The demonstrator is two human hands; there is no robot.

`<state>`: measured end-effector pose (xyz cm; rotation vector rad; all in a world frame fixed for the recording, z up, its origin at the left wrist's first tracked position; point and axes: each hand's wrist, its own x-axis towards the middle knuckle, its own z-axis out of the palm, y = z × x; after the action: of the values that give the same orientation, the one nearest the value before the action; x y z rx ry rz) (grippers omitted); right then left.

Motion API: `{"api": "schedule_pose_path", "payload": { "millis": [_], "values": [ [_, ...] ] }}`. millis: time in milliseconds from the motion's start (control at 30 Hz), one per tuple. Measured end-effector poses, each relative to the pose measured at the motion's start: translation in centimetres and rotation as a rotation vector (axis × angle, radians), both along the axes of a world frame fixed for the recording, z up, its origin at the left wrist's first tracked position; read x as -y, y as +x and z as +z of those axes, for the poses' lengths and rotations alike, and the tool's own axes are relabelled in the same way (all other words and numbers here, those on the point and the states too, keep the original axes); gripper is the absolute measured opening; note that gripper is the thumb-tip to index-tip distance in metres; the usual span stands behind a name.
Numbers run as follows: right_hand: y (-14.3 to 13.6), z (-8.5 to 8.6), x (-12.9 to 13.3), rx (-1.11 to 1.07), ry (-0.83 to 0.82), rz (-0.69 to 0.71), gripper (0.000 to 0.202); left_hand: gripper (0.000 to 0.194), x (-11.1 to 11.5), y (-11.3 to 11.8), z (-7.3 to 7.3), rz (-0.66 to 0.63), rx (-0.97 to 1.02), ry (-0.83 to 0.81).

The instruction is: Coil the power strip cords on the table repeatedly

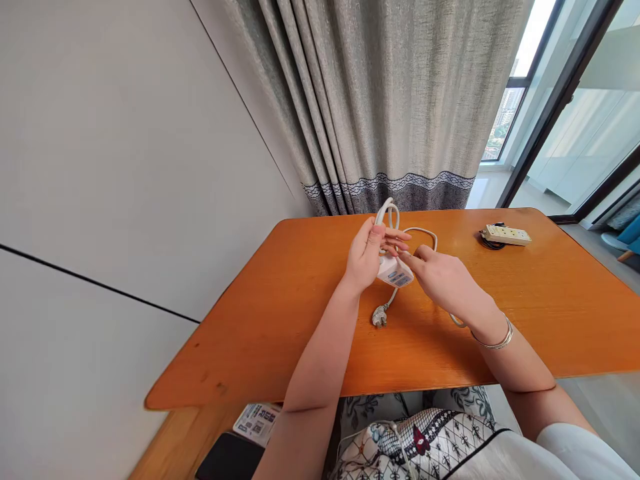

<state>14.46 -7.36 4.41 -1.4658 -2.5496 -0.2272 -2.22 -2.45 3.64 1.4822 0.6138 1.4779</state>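
A white power strip (pixel 395 272) with grey-blue markings on its end is tilted above the orange wooden table. My left hand (pixel 367 253) is closed around the looped white cable (pixel 393 208) just over the strip. Against the strip's upper right edge is my right hand (pixel 440 277), its index finger stretched along it and the other fingers curled; its thumb is hidden. The cable's plug (pixel 380 316) hangs or lies below the strip, prongs toward me. More white cable runs behind my right hand and shows again beneath the wrist.
A cream power strip (pixel 507 234) with a black cord lies at the table's (pixel 280 300) back right. Grey curtains (pixel 390 100) hang behind the far edge, a pale wall panel (pixel 125 167) borders the left. Below the table's left front are a printed white packet (pixel 257 423) and a black object (pixel 230 457).
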Motion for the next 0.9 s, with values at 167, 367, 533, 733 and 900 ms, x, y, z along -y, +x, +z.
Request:
{"api": "schedule_pose_path", "payload": {
  "millis": [167,367,533,733,900],
  "values": [
    [0.5,-0.1,0.8,-0.242,-0.173,0.151,0.039,0.047,0.3,0.5,-0.7,-0.004,-0.082,0.059],
    [0.6,0.1,1.1,-0.493,-0.397,0.324,0.046,0.045,0.7,0.6,-1.2,0.046,-0.309,0.166],
    [0.0,-0.2,1.0,-0.901,-0.777,0.350,0.049,0.038,0.5,-0.3,-1.2,0.204,-0.497,0.254],
    [0.5,0.2,1.4,-0.988,-0.956,0.498,0.087,0.020,-0.5,-2.0,-1.3,0.367,-0.357,0.188],
    [1.9,0.5,1.1,-0.549,-0.260,0.278,0.043,0.028,-0.6,-2.3,-0.7,0.283,-0.303,0.072]
  ]
}}
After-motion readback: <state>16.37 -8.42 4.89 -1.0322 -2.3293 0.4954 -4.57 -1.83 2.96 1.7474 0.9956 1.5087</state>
